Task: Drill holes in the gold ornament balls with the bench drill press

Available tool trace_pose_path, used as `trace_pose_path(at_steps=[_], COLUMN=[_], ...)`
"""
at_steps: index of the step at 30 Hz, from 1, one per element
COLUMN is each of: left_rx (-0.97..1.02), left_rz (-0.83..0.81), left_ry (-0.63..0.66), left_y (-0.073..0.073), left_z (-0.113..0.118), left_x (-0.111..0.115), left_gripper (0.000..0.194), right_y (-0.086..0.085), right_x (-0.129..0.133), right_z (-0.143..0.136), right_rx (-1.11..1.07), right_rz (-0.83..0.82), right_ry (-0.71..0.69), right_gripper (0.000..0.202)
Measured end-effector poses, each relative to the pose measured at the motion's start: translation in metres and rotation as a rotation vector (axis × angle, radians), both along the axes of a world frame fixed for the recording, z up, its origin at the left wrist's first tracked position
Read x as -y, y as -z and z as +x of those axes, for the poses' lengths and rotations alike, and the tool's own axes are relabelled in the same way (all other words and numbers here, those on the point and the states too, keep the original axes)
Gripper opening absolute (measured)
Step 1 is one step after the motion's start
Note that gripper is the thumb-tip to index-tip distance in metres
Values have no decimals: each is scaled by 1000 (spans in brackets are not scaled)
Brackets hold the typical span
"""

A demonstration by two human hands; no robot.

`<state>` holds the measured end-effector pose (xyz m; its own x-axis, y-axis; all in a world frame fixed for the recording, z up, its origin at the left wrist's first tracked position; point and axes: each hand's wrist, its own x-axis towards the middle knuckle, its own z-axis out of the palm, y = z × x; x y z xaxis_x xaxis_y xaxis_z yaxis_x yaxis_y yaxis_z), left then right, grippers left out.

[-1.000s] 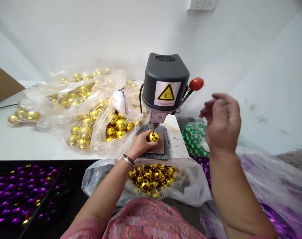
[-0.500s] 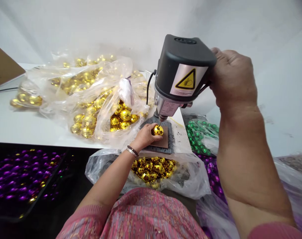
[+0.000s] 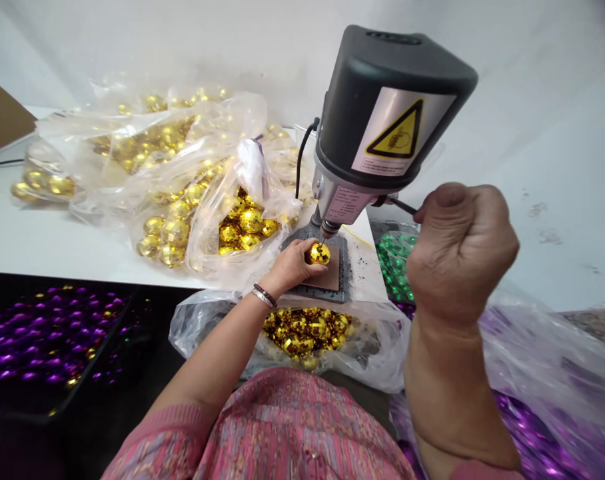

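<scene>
On white table (image 3: 57,247), drill press (image 3: 382,73). Right of drill press: right hand (image 3: 460,260) fisted round lever (image 3: 404,205). Below drill press head, under bit (image 3: 323,240): left hand (image 3: 293,265) part-curled, thumb and fingers pinching gold ball (image 3: 319,254). Gold ball likely light, stiff, slick, thin-shelled; best gripped low round sides, clear of bit.

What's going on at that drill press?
Someone's left hand steadies a faceted gold ball over the brown board, under the drill press. Their right hand is closed on the lever. The bit is down at the top of the ball; I can't tell how deep. An open bag of gold balls sits just in front.
</scene>
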<state>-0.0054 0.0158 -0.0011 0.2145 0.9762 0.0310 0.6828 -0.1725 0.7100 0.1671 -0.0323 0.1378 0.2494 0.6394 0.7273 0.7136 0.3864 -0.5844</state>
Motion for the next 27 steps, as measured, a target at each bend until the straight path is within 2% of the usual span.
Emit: trace_pose_path(at_steps=[5,7,14,21,27], left_rx=[7,11,-2,5,22], left_rz=[-16,-22,-26,-19,-41], left_ry=[6,3,-9,1,24], left_y=[-2,-1,1,2,3], left_z=[0,0,1,0,-2], left_x=[1,1,1,0,-2], left_gripper=[57,57,62,55,56], right_y=[23,29,44,60,64], right_x=[0,0,-4,-6,-8], right_z=[-1,-1,-4,-5,-7], right_rx=[-22,-52,-44,-112,-170], right_rz=[146,179,197,274,268], right_ry=[-96,-134,-39,-87,-57], right_gripper=[27,27,28,22,20])
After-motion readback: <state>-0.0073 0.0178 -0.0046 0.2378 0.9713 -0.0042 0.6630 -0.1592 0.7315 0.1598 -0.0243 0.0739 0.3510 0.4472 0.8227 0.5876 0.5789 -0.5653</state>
